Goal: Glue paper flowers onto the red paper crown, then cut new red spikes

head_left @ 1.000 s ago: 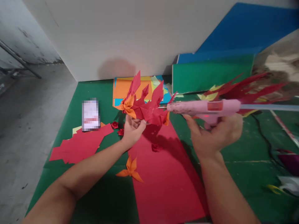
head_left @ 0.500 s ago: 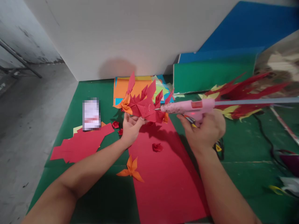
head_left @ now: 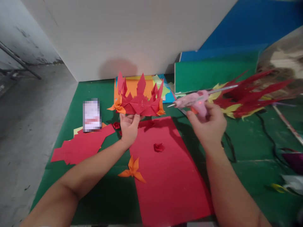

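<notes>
Red paper crown (head_left: pixel 133 108) was held upright over the counter (head_left: pixel 104 195), orange flowers (head_left: pixel 118 105) already fixed at both ends and a pale spot, probably glue, on its front. A red rosette (head_left: pixel 158 147) and a loose orange blossom (head_left: pixel 133 171) lay unattached. The left hand (head_left: pixel 129 127) pinched the crown's lower edge; the right hand (head_left: pixel 210 127) wrapped a pink glue gun (head_left: pixel 188 99), nozzle apart from the crown.

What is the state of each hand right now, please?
Left hand: closed, holding a red crown-shaped folded-paper piece by its lower edge.
Right hand: closed around a pink pistol-shaped glue gun.
</notes>
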Demonstrator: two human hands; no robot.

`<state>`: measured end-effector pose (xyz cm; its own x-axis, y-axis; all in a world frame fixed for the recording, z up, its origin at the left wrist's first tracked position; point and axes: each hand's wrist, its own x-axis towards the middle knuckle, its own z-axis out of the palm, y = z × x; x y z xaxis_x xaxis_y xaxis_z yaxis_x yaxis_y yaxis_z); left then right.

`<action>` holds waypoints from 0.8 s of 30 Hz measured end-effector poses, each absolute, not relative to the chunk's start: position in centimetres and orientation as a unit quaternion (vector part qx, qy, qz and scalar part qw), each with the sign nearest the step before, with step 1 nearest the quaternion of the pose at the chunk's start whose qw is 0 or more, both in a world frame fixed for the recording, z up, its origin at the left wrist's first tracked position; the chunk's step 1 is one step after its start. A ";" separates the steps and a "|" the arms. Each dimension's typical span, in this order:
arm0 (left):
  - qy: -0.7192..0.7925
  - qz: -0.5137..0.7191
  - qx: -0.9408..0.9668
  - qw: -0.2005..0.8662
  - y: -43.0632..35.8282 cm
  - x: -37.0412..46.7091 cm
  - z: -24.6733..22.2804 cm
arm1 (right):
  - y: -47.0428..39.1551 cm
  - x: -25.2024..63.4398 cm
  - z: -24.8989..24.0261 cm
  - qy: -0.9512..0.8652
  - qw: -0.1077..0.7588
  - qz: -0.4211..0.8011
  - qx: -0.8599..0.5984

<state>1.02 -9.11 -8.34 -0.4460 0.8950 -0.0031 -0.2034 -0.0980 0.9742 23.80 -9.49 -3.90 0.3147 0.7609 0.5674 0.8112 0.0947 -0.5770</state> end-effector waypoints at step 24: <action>0.388 0.741 0.294 0.463 -8.9 1.4 -7.3 | -8.8 24.6 -5.6 -0.683 0.163 -0.030 -0.711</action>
<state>1.43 -8.95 -7.26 -0.3990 0.9138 0.0760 -0.4577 -0.2703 0.8470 24.58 -8.75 -5.60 0.0655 0.9617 0.2661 0.9816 -0.0141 -0.1905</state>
